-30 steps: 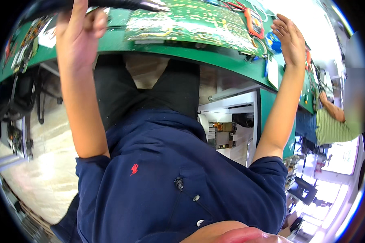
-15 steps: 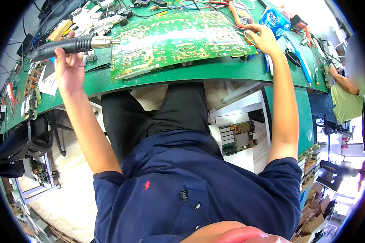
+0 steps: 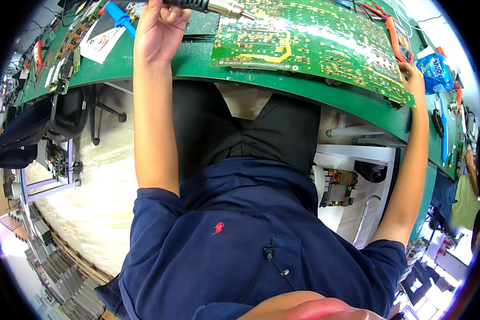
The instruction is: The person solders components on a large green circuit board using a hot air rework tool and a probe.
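Note:
My left hand (image 3: 162,32) is closed round the black ribbed handle of a hot-air gun (image 3: 197,4), partly cut off by the top edge of the picture. Its metal nozzle points right, over the left part of a large green circuit board (image 3: 309,40). The board lies at the near edge of the green workbench (image 3: 194,61), solder side up, with parts showing under its near edge. At the board's right edge is my right hand (image 3: 414,81), its fingers curled at the rim and partly hidden.
A blue plastic packet (image 3: 435,73) and a red multimeter (image 3: 399,40) lie beyond my right hand. Blue-handled tools (image 3: 444,130) lie on the right. Left of the board are a blue clamp-like tool (image 3: 120,20) and a paper sheet (image 3: 102,42). An office chair (image 3: 64,120) stands at left.
The view has swung, so the bench appears farther right and higher. The hot-air gun's nozzle reaches farther over the board. My right hand stays by the board's right edge, its fingers more curled.

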`<act>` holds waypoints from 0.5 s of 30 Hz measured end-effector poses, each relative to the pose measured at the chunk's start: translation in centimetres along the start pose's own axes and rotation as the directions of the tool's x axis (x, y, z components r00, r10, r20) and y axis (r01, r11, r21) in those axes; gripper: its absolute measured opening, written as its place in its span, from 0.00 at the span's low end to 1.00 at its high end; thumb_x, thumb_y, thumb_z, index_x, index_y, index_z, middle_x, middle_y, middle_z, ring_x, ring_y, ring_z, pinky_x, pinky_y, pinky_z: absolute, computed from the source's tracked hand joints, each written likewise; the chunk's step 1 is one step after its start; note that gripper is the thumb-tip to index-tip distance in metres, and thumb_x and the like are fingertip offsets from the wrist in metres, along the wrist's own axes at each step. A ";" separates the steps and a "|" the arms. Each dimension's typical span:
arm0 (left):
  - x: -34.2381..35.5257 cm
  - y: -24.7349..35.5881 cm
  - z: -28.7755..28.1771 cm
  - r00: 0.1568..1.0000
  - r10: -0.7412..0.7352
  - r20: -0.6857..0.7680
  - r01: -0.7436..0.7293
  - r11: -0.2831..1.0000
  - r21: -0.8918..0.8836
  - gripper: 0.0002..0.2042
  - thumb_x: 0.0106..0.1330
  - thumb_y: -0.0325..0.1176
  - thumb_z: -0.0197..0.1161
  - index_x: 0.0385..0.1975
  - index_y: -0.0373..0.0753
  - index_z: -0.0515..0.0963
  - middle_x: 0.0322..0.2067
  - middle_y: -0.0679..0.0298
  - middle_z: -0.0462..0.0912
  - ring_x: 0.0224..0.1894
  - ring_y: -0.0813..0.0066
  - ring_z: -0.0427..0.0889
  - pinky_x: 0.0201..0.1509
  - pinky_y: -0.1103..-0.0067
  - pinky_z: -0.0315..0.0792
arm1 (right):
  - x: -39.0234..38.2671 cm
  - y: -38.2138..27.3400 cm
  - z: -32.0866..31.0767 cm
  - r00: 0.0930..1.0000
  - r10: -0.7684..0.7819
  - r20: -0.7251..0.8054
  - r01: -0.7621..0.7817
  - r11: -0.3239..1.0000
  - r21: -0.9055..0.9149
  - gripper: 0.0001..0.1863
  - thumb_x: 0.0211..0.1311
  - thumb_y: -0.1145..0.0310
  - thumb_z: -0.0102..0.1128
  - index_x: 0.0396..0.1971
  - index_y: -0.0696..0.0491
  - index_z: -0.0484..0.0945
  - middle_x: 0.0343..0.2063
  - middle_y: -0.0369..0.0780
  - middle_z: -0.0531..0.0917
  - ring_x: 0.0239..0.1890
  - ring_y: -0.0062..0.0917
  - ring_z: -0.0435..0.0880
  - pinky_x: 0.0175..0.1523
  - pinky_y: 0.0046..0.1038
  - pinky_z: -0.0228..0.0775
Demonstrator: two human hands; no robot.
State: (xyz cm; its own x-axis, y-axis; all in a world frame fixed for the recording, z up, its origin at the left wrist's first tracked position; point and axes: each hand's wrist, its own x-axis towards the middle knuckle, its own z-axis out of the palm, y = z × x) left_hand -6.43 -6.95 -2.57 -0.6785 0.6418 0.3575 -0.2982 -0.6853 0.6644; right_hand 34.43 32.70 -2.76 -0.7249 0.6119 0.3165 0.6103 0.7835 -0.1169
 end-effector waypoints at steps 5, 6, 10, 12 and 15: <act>-0.2 -0.2 -0.1 0.995 -0.021 0.095 0.018 0.999 0.031 0.26 0.75 0.45 0.52 0.58 0.24 0.68 0.19 0.74 0.70 0.21 0.89 0.67 0.29 0.87 0.65 | 0.2 2.1 0.1 0.999 0.018 0.040 -0.016 0.998 -0.055 0.09 0.60 0.67 0.63 0.38 0.52 0.84 0.33 0.42 0.83 0.32 0.27 0.81 0.36 0.28 0.73; -0.1 -0.3 -0.4 0.991 -0.016 0.133 0.012 0.999 0.034 0.26 0.75 0.45 0.52 0.57 0.24 0.69 0.19 0.75 0.69 0.21 0.89 0.67 0.29 0.86 0.65 | 0.2 2.5 0.1 0.999 -0.028 0.027 0.029 0.999 -0.029 0.09 0.60 0.67 0.63 0.39 0.53 0.83 0.33 0.42 0.82 0.30 0.26 0.80 0.36 0.27 0.72; -0.2 -0.5 -1.0 0.986 -0.013 0.166 0.005 0.999 0.045 0.26 0.75 0.44 0.52 0.58 0.24 0.68 0.18 0.75 0.68 0.21 0.89 0.67 0.29 0.86 0.65 | 0.0 4.3 -2.5 0.990 0.049 0.131 -0.081 0.963 0.256 0.15 0.68 0.59 0.56 0.43 0.57 0.79 0.32 0.33 0.81 0.35 0.17 0.74 0.40 0.23 0.66; -0.4 -0.4 -1.4 0.981 0.014 0.192 -0.024 0.998 0.051 0.25 0.76 0.43 0.51 0.58 0.24 0.68 0.19 0.75 0.68 0.21 0.88 0.67 0.29 0.86 0.65 | -0.3 3.0 -5.3 0.983 0.126 0.130 -0.162 0.936 0.313 0.19 0.71 0.55 0.53 0.46 0.56 0.78 0.36 0.33 0.83 0.38 0.16 0.74 0.43 0.21 0.64; -0.5 -0.4 -0.8 0.973 0.014 0.231 -0.020 1.000 0.020 0.22 0.74 0.38 0.54 0.58 0.25 0.68 0.23 0.74 0.71 0.22 0.88 0.66 0.29 0.87 0.64 | -0.6 4.1 -9.4 0.951 0.293 0.094 -0.308 0.906 0.290 0.23 0.72 0.53 0.51 0.53 0.56 0.76 0.42 0.36 0.85 0.38 0.15 0.74 0.45 0.18 0.62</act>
State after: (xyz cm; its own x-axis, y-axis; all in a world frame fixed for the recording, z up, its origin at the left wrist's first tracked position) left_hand -6.49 -7.32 -3.52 -0.5089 0.6940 0.5092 -0.2712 -0.6907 0.6703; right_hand 40.36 34.49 5.48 -0.5406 0.8221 0.1786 0.6835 0.5530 -0.4764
